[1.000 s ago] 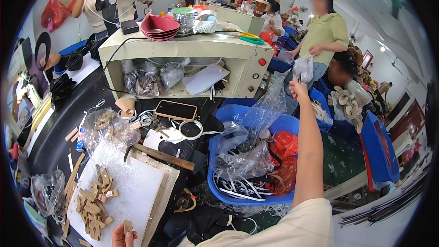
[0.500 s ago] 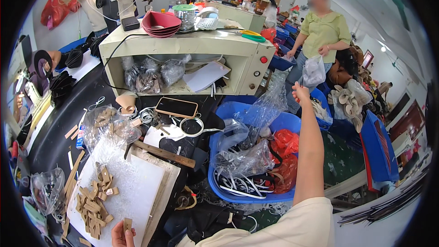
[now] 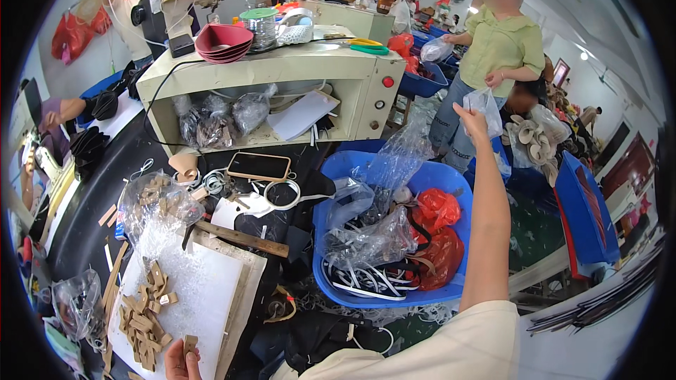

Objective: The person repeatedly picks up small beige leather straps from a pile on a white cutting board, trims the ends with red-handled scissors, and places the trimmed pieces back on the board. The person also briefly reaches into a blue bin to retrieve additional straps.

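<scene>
Small tan piece (image 3: 190,343), upright in left hand (image 3: 181,364); similar tan pieces (image 3: 146,320), loosely heaped; translucent whitish bag (image 3: 493,114), hanging by right hand (image 3: 472,121).

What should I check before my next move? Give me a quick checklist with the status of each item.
1. Left hand has a tan piece in its grip: ok.
2. Other tan pieces neatly stacked: not ok, they lie in a loose pile on the white sheet.
3. Right hand touching the co-worker's translucent bag: cannot tell, they overlap in this view.
4. Wooden-handled tool set down: ok, lying by the sheet's far edge.
5. Phone away from the sheet: ok, beyond the tool.
</scene>
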